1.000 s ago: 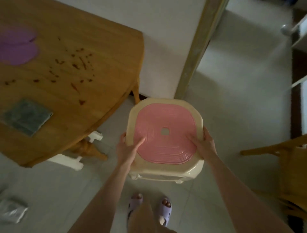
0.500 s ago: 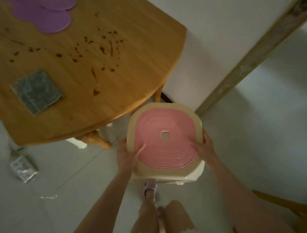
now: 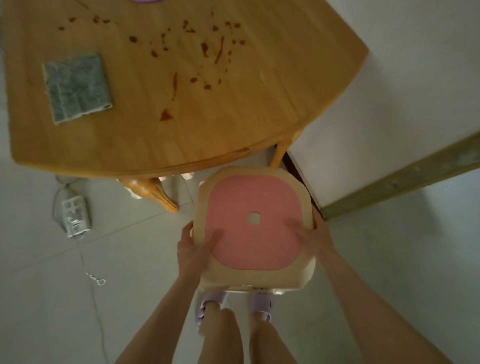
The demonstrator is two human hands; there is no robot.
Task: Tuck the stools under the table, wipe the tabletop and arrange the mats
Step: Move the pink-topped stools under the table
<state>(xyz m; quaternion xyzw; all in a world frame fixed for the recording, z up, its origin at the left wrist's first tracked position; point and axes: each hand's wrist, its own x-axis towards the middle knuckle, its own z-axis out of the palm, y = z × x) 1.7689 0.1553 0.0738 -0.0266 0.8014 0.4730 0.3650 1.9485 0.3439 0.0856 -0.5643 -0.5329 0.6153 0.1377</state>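
The job has only just started. Both hands hold the pink stool (image 3: 255,228) in the lower middle of the frame: the left hand (image 3: 193,249) grips its left edge and the right hand (image 3: 313,237) grips its right edge. The stool sits just at the bench (image 3: 272,104) rim, not tucked under yet. Brown spots (image 3: 205,49) cover the bench top, so no wiping is done. The cloth (image 3: 76,87) lies at the upper left. A purple mat (image 3: 145,1) peeks in at the top edge.

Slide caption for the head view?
Both hands carry a pink-topped stool toward the stained wooden table.
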